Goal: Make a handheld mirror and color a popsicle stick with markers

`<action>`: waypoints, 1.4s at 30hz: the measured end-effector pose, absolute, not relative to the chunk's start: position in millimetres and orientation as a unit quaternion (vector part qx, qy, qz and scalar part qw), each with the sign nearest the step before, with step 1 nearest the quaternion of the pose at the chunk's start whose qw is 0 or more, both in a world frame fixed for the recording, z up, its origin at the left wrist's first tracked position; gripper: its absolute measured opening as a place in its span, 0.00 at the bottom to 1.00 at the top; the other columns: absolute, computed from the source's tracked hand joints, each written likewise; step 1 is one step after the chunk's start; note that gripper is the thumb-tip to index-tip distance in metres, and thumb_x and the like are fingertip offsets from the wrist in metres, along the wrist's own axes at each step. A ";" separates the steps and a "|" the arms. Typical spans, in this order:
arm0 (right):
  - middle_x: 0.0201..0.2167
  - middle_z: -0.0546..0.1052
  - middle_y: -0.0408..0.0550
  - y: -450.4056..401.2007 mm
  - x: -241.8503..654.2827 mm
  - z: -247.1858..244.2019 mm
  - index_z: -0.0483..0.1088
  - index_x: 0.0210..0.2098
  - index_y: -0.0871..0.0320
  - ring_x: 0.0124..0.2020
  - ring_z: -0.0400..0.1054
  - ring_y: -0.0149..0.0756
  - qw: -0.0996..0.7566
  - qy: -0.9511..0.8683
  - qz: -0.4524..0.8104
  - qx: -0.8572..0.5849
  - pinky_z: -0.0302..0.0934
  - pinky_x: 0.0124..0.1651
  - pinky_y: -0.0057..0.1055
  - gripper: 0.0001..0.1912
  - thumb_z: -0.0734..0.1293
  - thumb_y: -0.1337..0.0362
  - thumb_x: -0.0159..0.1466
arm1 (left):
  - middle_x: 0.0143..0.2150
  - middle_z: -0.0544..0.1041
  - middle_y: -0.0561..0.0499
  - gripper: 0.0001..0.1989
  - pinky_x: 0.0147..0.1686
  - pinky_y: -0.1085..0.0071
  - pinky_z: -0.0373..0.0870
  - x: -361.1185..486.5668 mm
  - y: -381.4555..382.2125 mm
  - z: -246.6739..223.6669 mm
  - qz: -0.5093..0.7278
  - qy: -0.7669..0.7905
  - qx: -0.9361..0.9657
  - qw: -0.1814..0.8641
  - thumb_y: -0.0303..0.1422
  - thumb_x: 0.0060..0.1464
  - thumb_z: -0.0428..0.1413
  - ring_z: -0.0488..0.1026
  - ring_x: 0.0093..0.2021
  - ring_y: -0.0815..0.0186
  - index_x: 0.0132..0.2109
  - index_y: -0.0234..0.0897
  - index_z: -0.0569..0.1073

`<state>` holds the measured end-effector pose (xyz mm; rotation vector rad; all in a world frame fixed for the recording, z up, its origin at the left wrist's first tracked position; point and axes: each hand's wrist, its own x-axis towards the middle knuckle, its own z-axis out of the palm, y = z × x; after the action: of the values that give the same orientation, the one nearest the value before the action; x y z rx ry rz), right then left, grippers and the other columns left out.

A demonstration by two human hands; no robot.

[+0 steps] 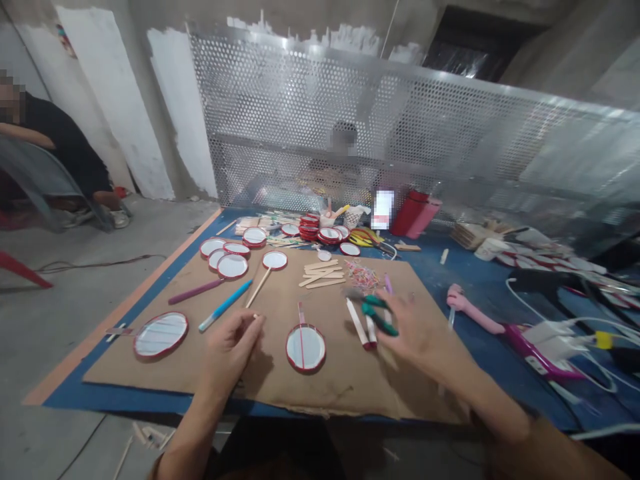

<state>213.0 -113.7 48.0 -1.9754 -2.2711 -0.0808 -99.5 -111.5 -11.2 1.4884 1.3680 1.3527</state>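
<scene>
My left hand [235, 350] is closed in a pinch above the cardboard sheet [190, 373]; a tiny pale bit shows at its fingertips, too small to name. Just beyond it lies a thin wooden stick [259, 287] with a white disc [275, 260] at its far end. My right hand [413, 327], slightly blurred, has thumb and fingers around green-handled pliers [377, 315], their grey jaws pointing left. Beneath the pliers lie two white tubes with dark red ends [357, 323]. Between my hands rests a round red-rimmed disc [306, 348] with a short strip at its top.
Flat wooden sticks [323, 273] and a pile of colourful small pieces [365, 275] lie farther back. A blue pen [225, 305], a purple stick [195, 291] and red-rimmed discs [233, 267] are leftward. A purple power strip [543, 353] with cables is right. Perforated metal panel [300, 100] stands behind.
</scene>
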 end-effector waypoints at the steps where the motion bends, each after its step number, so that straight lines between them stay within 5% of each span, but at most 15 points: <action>1: 0.51 0.74 0.59 -102.2 229.2 48.8 0.62 0.61 0.60 0.47 0.71 0.51 0.078 -0.712 -0.001 -0.697 0.62 0.47 0.41 0.32 0.65 0.57 0.59 | 0.17 0.67 0.60 0.09 0.18 0.77 0.60 -99.6 -110.9 -10.6 0.520 0.525 0.577 0.349 0.38 0.57 0.54 0.63 0.15 0.73 0.32 0.38 0.70; 6: 0.48 0.77 0.62 -58.7 281.4 53.6 0.66 0.56 0.65 0.47 0.73 0.53 0.095 -0.577 0.050 -0.809 0.63 0.44 0.39 0.31 0.63 0.50 0.59 | 0.22 0.75 0.57 0.11 0.22 0.75 0.67 -99.0 -108.7 -6.9 0.493 0.479 0.573 0.446 0.41 0.55 0.56 0.69 0.18 0.71 0.33 0.38 0.68; 13: 0.52 0.75 0.59 -64.8 282.7 37.3 0.65 0.57 0.59 0.51 0.71 0.53 0.070 -0.576 0.028 -0.814 0.62 0.46 0.39 0.30 0.63 0.50 0.60 | 0.31 0.81 0.46 0.16 0.27 0.70 0.73 -97.0 -103.2 -8.3 0.423 0.470 0.548 0.548 0.45 0.50 0.57 0.78 0.29 0.62 0.35 0.36 0.70; 19: 0.48 0.75 0.69 -37.7 314.1 34.3 0.68 0.51 0.64 0.48 0.71 0.61 0.021 -0.520 -0.012 -0.854 0.62 0.44 0.45 0.29 0.65 0.49 0.58 | 0.14 0.64 0.60 0.17 0.17 0.75 0.58 -93.1 -102.9 -8.1 0.398 0.532 0.575 0.478 0.47 0.45 0.56 0.60 0.13 0.73 0.28 0.36 0.72; 22: 0.47 0.75 0.67 -15.2 317.3 31.8 0.69 0.49 0.65 0.47 0.72 0.56 0.017 -0.527 -0.010 -0.849 0.63 0.43 0.42 0.29 0.65 0.47 0.60 | 0.15 0.68 0.58 0.18 0.19 0.74 0.61 -95.4 -103.3 -6.4 0.404 0.539 0.547 0.496 0.48 0.43 0.57 0.64 0.15 0.70 0.31 0.35 0.74; 27: 0.46 0.76 0.50 4.7 310.8 31.4 0.71 0.48 0.60 0.44 0.72 0.39 0.030 -0.573 0.005 -0.819 0.66 0.49 0.41 0.20 0.65 0.50 0.66 | 0.23 0.79 0.49 0.21 0.27 0.70 0.69 -99.1 -101.8 -5.7 0.397 0.521 0.518 0.550 0.47 0.41 0.60 0.76 0.24 0.63 0.36 0.34 0.76; 34: 0.49 0.77 0.51 -53.4 347.0 73.0 0.72 0.48 0.58 0.47 0.72 0.38 0.066 -0.554 -0.096 -0.824 0.62 0.47 0.33 0.15 0.56 0.61 0.71 | 0.21 0.78 0.50 0.24 0.23 0.72 0.66 -98.5 -102.0 -6.8 0.342 0.528 0.541 0.558 0.49 0.41 0.58 0.75 0.24 0.63 0.39 0.34 0.76; 38: 0.42 0.80 0.51 -106.0 364.3 80.2 0.75 0.41 0.57 0.42 0.73 0.39 0.018 -0.544 -0.120 -0.830 0.59 0.40 0.30 0.14 0.58 0.63 0.68 | 0.17 0.75 0.53 0.20 0.23 0.71 0.66 -97.0 -101.7 -6.4 0.322 0.530 0.597 0.509 0.51 0.43 0.54 0.70 0.19 0.65 0.32 0.37 0.73; 42: 0.39 0.78 0.52 -126.8 371.7 55.1 0.74 0.38 0.60 0.41 0.72 0.38 -0.051 -0.533 -0.119 -0.836 0.62 0.43 0.33 0.13 0.61 0.61 0.69 | 0.14 0.70 0.55 0.18 0.20 0.72 0.63 -91.7 -99.5 -7.3 0.295 0.540 0.632 0.472 0.51 0.45 0.50 0.67 0.17 0.66 0.27 0.40 0.68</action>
<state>371.7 -126.8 55.1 -2.7173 -1.7306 -0.3858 -91.7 -99.5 -7.3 1.5465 1.3217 0.7217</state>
